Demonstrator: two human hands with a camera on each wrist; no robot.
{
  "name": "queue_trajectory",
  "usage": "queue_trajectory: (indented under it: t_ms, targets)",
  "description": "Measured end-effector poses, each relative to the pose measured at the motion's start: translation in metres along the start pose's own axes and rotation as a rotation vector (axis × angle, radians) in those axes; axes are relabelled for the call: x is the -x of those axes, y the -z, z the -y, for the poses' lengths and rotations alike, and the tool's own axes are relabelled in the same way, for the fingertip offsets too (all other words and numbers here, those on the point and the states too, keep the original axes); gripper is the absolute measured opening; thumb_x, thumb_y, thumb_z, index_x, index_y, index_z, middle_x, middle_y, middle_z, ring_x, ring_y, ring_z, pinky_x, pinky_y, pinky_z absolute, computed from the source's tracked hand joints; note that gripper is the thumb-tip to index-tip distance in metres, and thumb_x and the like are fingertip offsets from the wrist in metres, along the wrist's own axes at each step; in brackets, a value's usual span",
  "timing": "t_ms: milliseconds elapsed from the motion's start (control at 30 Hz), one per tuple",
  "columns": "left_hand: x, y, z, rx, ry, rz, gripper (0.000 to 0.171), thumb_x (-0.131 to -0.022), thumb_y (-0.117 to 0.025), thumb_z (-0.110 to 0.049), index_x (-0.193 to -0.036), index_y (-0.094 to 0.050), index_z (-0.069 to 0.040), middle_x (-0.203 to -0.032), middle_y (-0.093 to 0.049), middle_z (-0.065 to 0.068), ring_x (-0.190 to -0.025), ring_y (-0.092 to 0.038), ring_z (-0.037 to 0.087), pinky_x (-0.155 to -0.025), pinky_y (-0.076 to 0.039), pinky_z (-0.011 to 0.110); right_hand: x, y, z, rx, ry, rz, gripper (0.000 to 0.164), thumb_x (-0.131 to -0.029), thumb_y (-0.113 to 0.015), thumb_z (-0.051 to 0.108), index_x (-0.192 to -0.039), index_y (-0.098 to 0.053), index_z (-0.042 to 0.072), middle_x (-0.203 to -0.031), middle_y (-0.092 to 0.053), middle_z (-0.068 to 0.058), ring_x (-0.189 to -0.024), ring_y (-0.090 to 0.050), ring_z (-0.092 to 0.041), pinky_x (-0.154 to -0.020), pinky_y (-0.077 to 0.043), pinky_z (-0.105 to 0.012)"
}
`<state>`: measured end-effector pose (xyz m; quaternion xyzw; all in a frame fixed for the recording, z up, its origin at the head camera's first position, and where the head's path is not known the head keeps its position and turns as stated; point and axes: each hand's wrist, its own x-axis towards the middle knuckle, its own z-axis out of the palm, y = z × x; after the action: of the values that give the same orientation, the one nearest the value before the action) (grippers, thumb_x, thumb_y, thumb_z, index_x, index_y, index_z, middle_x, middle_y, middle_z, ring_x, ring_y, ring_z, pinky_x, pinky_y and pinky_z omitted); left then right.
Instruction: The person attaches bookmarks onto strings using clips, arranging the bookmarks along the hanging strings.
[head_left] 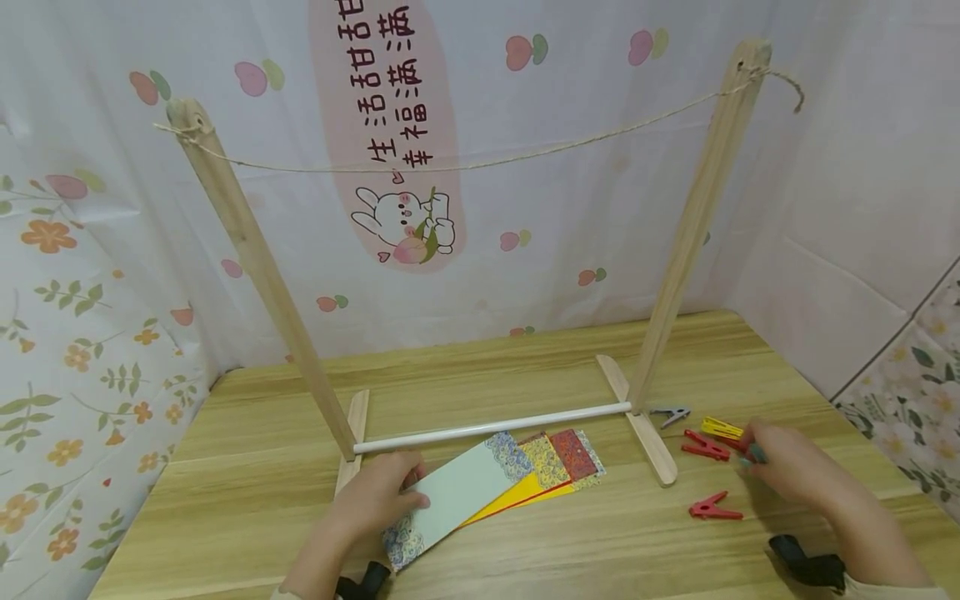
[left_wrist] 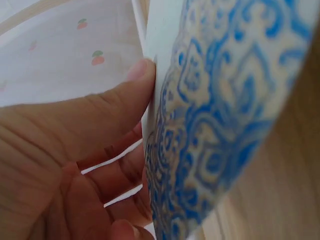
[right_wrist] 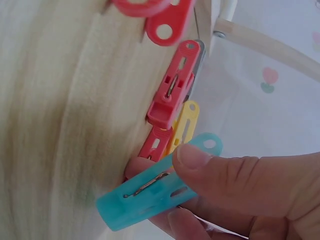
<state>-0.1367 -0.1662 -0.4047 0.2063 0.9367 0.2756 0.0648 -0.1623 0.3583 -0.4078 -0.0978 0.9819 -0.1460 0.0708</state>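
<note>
My left hand (head_left: 386, 492) pinches a pale green card (head_left: 465, 483) with blue lace-patterned ends, thumb on its face and fingers behind, as the left wrist view shows. The card overlaps a yellow card (head_left: 551, 462) and a red card (head_left: 576, 454) that lie fanned on the table. At the right, my right hand (head_left: 787, 462) holds a teal clothespin (right_wrist: 150, 192) between thumb and fingers. Close by it are a yellow clothespin (head_left: 722, 428) and several red clothespins, among them one red clothespin (head_left: 716, 507) nearer the front. A grey clothespin (head_left: 671, 416) lies beside the rack's foot.
A wooden rack stands on the table (head_left: 600, 550), its left post (head_left: 258, 275) and right post (head_left: 693, 225) joined low by a white rod (head_left: 491, 428). A slack twine (head_left: 480, 167) is tied between the post tops. Patterned cloth (head_left: 570, 217) hangs behind.
</note>
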Motion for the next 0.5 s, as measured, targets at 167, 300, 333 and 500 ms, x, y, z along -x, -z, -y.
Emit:
queue_trajectory:
  t_ms: [167,300,333,500]
  targets:
    - [0.003,0.006,0.001,0.031,-0.02,0.036,0.016,-0.084,-0.077,-0.014,-0.084,-0.061,-0.014,-0.073,-0.052,-0.009,-0.068,-0.046,0.004,-0.061,-0.04,0.022,0.0,0.001,-0.001,-0.01,0.005,0.017,0.022,-0.081,-0.071,-0.006,-0.099,-0.059,-0.009,-0.091,-0.067,-0.018,-0.088,-0.065,-0.04,-0.073,-0.054,-0.052]
    - [0.003,0.011,0.002,0.04,-0.031,0.046,0.014,-0.086,-0.075,-0.014,-0.083,-0.061,-0.016,-0.073,-0.053,-0.009,-0.068,-0.046,0.003,-0.061,-0.04,0.022,-0.001,0.0,-0.001,-0.001,0.018,-0.019,0.026,-0.081,-0.069,-0.008,-0.106,-0.06,-0.012,-0.095,-0.067,-0.024,-0.091,-0.065,-0.044,-0.074,-0.054,-0.055]
    - [0.003,0.012,0.003,0.041,-0.037,0.049,0.014,-0.086,-0.075,-0.014,-0.083,-0.061,-0.016,-0.073,-0.053,-0.01,-0.067,-0.046,0.003,-0.061,-0.04,0.022,-0.001,0.0,0.0,-0.002,0.02,-0.033,0.028,-0.082,-0.068,-0.008,-0.108,-0.06,-0.012,-0.097,-0.068,-0.026,-0.092,-0.065,-0.046,-0.075,-0.054,-0.056]
    - [0.003,0.017,0.005,0.074,-0.067,0.09,0.013,-0.089,-0.073,-0.016,-0.084,-0.061,-0.016,-0.074,-0.055,-0.009,-0.067,-0.046,0.002,-0.061,-0.042,0.022,-0.002,0.002,0.001,-0.039,0.018,-0.075,0.04,-0.085,-0.069,-0.005,-0.121,-0.054,-0.013,-0.105,-0.065,-0.034,-0.092,-0.065,-0.048,-0.072,-0.055,-0.054]
